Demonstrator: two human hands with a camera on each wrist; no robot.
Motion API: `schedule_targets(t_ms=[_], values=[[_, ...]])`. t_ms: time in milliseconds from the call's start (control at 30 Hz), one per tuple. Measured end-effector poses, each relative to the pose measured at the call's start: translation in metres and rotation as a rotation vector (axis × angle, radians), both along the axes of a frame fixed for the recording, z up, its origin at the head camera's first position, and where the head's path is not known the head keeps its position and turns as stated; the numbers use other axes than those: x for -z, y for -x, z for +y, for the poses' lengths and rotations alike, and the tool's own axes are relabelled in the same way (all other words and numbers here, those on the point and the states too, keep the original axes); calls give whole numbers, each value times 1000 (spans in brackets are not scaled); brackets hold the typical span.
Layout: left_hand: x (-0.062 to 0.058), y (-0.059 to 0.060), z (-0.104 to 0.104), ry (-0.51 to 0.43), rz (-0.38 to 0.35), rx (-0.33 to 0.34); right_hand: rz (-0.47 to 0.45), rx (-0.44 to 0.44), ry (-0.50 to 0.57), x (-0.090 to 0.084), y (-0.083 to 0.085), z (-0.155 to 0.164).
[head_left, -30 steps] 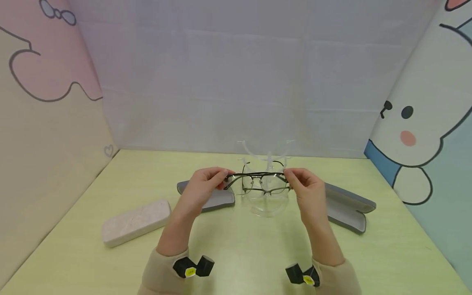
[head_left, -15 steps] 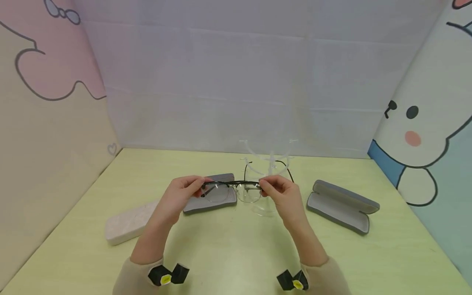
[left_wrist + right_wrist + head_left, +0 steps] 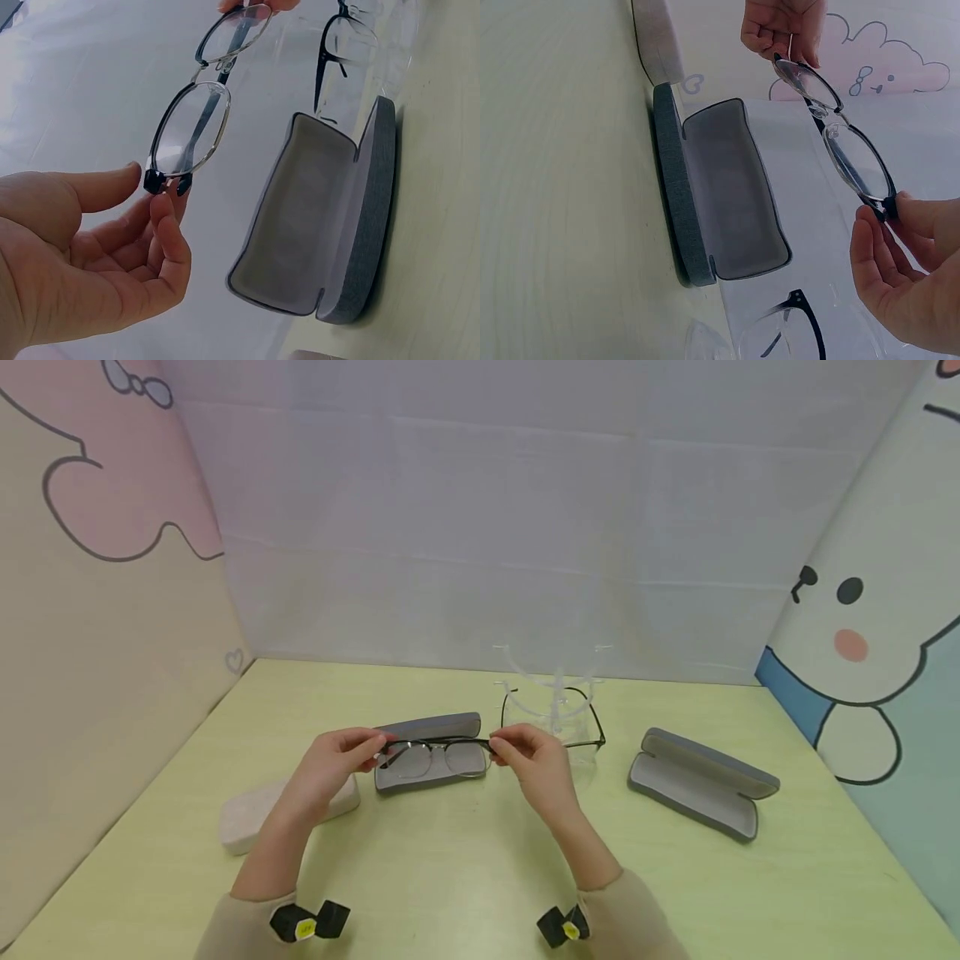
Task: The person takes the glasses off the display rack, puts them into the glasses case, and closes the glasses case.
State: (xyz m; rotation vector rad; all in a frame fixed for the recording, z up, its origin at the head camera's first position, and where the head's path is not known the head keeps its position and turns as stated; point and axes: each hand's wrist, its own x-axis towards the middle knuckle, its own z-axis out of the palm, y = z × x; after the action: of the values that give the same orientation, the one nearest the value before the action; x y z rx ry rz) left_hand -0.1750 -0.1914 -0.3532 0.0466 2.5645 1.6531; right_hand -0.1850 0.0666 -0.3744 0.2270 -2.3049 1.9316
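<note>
Metal-rimmed oval glasses (image 3: pixel 437 752) are pinched at each end by left hand (image 3: pixel 330 766) and right hand (image 3: pixel 534 762) above a felt-lined grey case (image 3: pixel 429 752).

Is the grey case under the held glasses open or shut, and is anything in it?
Open and empty: the case has its lid up and its bare lining shows, with the glasses held above it.
</note>
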Motion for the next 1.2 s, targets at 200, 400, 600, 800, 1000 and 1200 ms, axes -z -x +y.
schedule_targets(t_ms=[200,400,600,800,1000,1200], values=[[11,5,-7,-23,-9,-22,43,-27,-186,5,8,-11],[22,12,-7,13,6,-74,156,-28,-457,7,18,-20],[30,16,-8,154,23,-114,188,-43,-573,12,27,-28],[33,20,-9,224,68,-145,163,-57,-624,14,32,-34],[35,25,-8,278,85,-174,126,-55,-691,17,36,-42],[37,27,-7,355,103,-190,146,-1,-751,22,39,-49]])
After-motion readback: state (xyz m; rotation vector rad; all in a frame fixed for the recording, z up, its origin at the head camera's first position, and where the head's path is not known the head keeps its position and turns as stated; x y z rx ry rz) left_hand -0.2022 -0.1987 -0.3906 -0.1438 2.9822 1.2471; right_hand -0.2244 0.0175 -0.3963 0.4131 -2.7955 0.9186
